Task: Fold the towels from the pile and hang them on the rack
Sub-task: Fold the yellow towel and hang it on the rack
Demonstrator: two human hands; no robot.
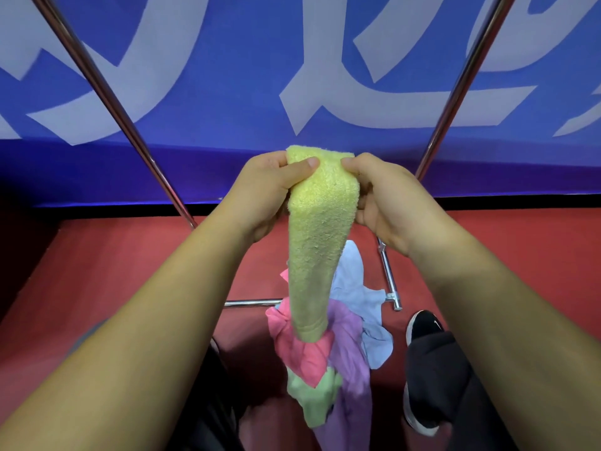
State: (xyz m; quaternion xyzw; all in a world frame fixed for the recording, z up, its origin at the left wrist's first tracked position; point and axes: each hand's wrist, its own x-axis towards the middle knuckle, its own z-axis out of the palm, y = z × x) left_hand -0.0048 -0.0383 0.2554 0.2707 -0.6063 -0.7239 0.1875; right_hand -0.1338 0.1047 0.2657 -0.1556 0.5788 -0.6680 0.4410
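Held up at centre, a narrow folded yellow towel hangs down toward 6 o'clock, its top fold pinched by the left hand and the right hand; the fingers behind the cloth are hidden. Its lower end covers part of the pile of pink, purple, pale blue and green towels on the red floor, so their overlap is hard to make out. Chrome poles of the rack rise toward 11 and 1 o'clock, cut off at the top edge, and a black shoe sits at 5 o'clock.
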